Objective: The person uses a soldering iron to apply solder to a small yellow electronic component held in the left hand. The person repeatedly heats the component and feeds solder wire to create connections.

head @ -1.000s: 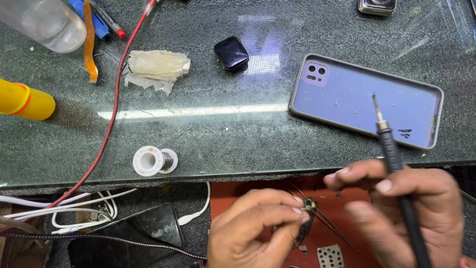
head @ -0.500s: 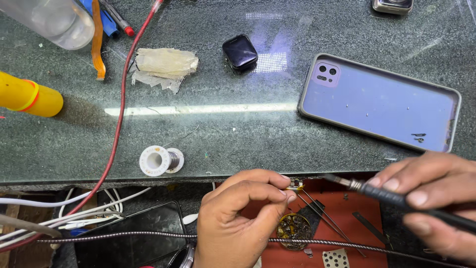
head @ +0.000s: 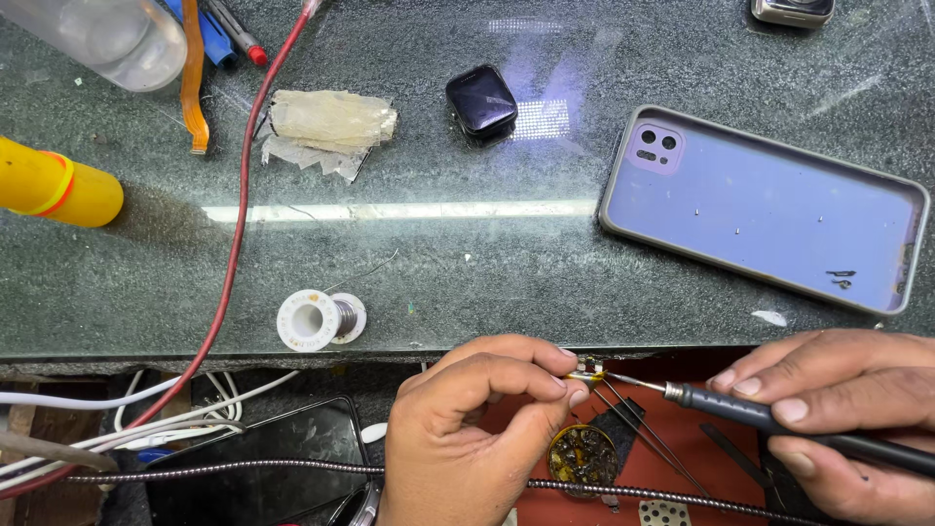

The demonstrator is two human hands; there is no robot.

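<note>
At the bottom edge of the frame, the left hand (head: pixel 467 438) has its thumb and forefinger pinched shut on a tiny metal part (head: pixel 584 371), held just below the front lip of the bench. The right hand (head: pixel 842 414), lower right, is closed around a dark soldering iron (head: pixel 760 414) lying nearly level, its fine tip touching that part. Under the tip sits a small round tin (head: pixel 582 458) of dark residue on a red mat (head: pixel 682 448), with thin tweezers (head: pixel 643 438) slanting beside it. A flexible metal hose (head: pixel 243 470) runs along the bottom, across a black phone (head: pixel 263 453) at lower left.

Further up, on the dark stone bench (head: pixel 467 263), a white solder spool (head: pixel 317 319) stands near the front edge. A lilac phone (head: pixel 760 209) lies face down at right. A red cable (head: pixel 239 234) crosses the left side. Beyond it are a yellow cylinder (head: pixel 58 185), a crumpled tape wad (head: pixel 326 122) and a small black watch body (head: pixel 481 99). A clear bottle (head: pixel 107 34) fills the upper left corner.
</note>
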